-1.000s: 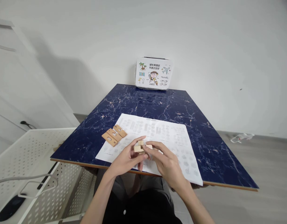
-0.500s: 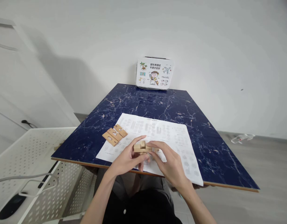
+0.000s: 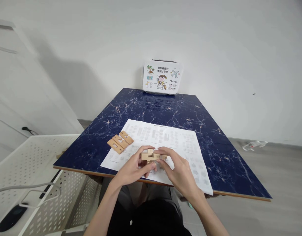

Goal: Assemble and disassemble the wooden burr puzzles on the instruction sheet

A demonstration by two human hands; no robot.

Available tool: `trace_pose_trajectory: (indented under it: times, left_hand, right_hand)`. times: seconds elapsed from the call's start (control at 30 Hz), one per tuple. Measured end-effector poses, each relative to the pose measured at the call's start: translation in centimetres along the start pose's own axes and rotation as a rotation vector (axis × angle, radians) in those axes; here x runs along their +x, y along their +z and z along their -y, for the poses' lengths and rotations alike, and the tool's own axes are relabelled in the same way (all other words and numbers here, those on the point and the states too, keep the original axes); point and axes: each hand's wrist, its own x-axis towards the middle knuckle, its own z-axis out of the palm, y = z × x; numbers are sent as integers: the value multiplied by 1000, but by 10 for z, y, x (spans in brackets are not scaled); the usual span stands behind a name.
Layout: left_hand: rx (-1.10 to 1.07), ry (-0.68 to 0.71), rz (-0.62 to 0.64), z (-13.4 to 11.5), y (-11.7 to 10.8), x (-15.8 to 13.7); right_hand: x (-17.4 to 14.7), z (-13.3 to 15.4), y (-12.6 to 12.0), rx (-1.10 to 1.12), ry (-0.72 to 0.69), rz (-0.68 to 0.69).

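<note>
Between my two hands, over the near part of a printed paper sheet (image 3: pixel 175 139), is a small assembly of interlocking wooden puzzle pieces (image 3: pixel 148 156). My left hand (image 3: pixel 132 168) is closed around its left side, thumb below and fingers behind. With thumb and fingertips, my right hand (image 3: pixel 181 172) pinches the pieces on the right side. Parts of the assembly are hidden by my fingers. To the left, partly on the sheet, several flat wooden pieces (image 3: pixel 117 144) with slots and black numbers lie side by side.
The sheet lies on a dark blue marbled table (image 3: pixel 160 108). A white case (image 3: pixel 163 77) with cartoon prints stands at the back against the wall. On the left is a white perforated rack (image 3: pixel 23 157) with a black computer mouse (image 3: pixel 13 216) and a cable.
The wooden assembly has tilted slightly in my hands, and my left index finger has curled in closer to it. The flat pieces and the sheet have stayed in place.
</note>
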Motion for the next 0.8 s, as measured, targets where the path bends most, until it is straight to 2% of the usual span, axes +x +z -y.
trace_pose_trajectory:
  times: [0.27,0.5,0.8]
  left_hand:
    - [-20,38,-13,-3,1,-1]
    - [-12,38,8,2,-1,-2]
    - [-9,53,7,0,-2,-4]
  right_hand:
    - [-2,1,6,-5,-57,3]
    - [-2,-2,7,83,68,-48]
    - [1,2,3,104,83,-11]
